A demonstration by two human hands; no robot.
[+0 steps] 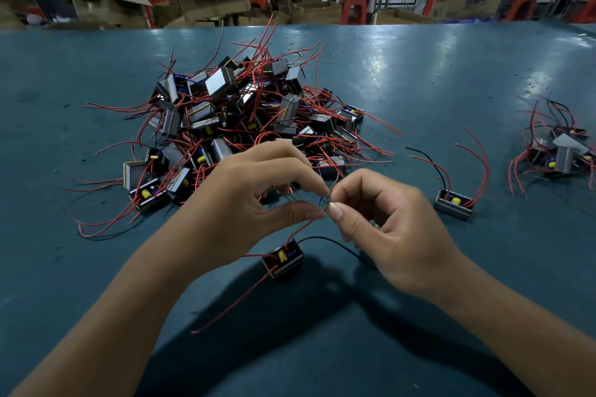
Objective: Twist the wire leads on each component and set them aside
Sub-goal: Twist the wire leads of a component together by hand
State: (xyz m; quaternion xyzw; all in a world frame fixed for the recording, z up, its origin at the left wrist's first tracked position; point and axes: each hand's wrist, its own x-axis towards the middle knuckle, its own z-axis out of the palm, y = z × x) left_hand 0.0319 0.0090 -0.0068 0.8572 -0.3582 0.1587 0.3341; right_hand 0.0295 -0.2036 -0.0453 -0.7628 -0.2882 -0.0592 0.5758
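A small black component [283, 257] with a yellow part lies on the green table just below my hands. A red wire lead [301, 228] rises from it to my fingertips. My left hand [254, 200] pinches the lead's end between thumb and forefinger. My right hand [387, 229] pinches the same spot from the right, fingertips touching the left hand's. A black lead [329, 242] curves from the component under my right hand, and another red lead [232, 303] trails toward me.
A big heap of like components [238, 116] with red leads fills the table's middle. One component [453, 203] lies alone at right, and a small group [561, 151] sits at the far right edge. Cardboard boxes and seated people are beyond the table.
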